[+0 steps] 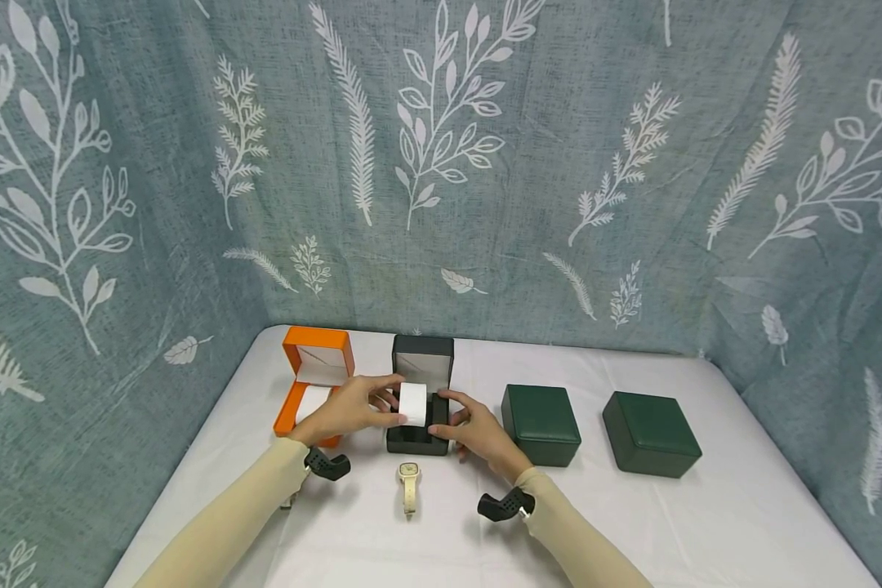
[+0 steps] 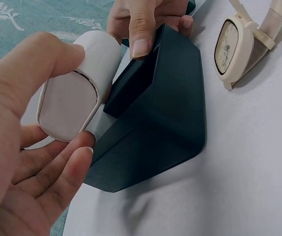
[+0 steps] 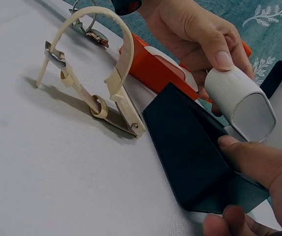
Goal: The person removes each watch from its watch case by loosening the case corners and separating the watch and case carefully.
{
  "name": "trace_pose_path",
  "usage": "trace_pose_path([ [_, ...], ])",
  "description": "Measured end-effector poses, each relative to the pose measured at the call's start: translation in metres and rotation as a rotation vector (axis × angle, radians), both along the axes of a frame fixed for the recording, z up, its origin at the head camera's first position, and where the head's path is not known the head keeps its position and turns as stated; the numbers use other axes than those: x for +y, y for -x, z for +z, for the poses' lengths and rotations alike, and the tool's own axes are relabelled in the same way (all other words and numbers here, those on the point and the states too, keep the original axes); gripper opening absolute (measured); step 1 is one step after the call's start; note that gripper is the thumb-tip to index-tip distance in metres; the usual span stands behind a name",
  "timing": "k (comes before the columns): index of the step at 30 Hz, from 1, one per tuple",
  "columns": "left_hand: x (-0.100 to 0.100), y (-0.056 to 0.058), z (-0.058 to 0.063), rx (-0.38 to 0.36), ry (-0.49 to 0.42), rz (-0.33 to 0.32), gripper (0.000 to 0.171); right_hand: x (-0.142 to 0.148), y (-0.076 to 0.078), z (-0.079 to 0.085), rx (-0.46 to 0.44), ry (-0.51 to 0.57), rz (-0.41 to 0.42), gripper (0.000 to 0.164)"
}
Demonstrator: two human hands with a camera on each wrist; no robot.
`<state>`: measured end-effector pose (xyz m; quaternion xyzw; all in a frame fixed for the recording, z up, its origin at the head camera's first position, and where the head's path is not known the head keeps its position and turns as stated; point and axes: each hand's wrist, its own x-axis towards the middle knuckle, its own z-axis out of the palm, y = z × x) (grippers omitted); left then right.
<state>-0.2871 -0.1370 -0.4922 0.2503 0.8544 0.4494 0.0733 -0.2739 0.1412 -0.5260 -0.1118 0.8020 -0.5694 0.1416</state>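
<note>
My left hand [image 1: 354, 407] pinches a white watch cushion [image 1: 413, 403] between thumb and fingers, just above the base of an open dark watch box [image 1: 416, 447]. With thumb at its rim and fingers along the outer side, my right hand [image 1: 483, 430] holds that box. In the left wrist view, the cushion [image 2: 103, 51] shows a smooth rounded side and a flat end. A cream watch [image 1: 409, 483] lies on the table in front of the box; its strap [image 3: 126, 44] is buckled into a loop in the right wrist view.
An open orange watch box [image 1: 287, 418] with a white cushion inside stands at the left, partly behind my left hand. Two closed green boxes [image 1: 541, 425] stand to the right. Another watch [image 1: 288, 501] is mostly covered by my left forearm. A patterned curtain [image 1: 485, 245] hangs behind the table.
</note>
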Motion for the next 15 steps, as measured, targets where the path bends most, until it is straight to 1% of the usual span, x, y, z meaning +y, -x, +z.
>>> trace_pose_path([
  [5, 0.0002, -0.0001, -0.0025, 0.017, 0.016, -0.002, 0.08, 0.0006, -0.0019, 0.0006, -0.005, 0.004, 0.007, 0.079],
  [12, 0.001, 0.0011, -0.0054, 0.013, 0.004, -0.004, 0.079, 0.0015, -0.0025, -0.0009, -0.013, 0.007, 0.007, 0.079],
  [15, 0.0024, 0.0019, -0.006, 0.029, 0.017, 0.001, 0.077, 0.0018, -0.0025, -0.0007, -0.016, 0.011, 0.01, 0.08],
])
